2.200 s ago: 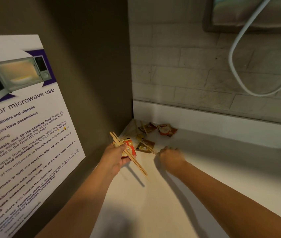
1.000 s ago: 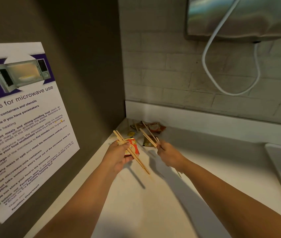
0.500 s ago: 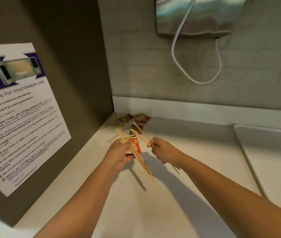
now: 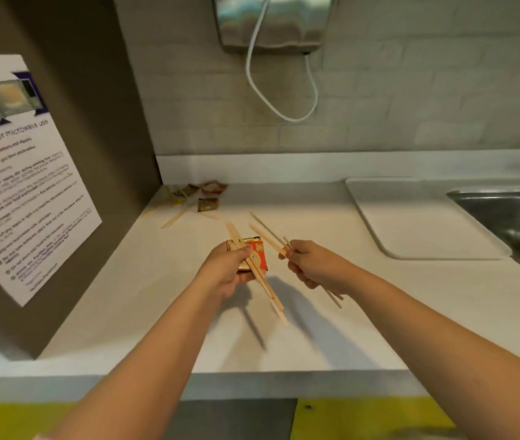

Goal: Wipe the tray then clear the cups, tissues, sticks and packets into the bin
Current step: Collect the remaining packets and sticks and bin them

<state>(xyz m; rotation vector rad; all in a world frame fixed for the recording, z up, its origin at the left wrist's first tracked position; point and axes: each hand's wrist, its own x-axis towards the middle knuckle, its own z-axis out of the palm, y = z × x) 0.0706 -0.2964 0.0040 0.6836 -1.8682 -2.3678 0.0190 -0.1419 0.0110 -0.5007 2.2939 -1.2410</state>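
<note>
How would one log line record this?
left hand: grips red foil packet, wooden sticks | right hand: grips more sticks | white counter: brown packets, loose sticks

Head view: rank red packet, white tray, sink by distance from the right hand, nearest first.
1. red packet: just left of the right hand, gripped in the left hand.
2. white tray: right, farther back.
3. sink: far right, beyond the tray.

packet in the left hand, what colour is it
The packet is red with gold edges, seen in the head view, held with wooden sticks by the left hand.
</note>
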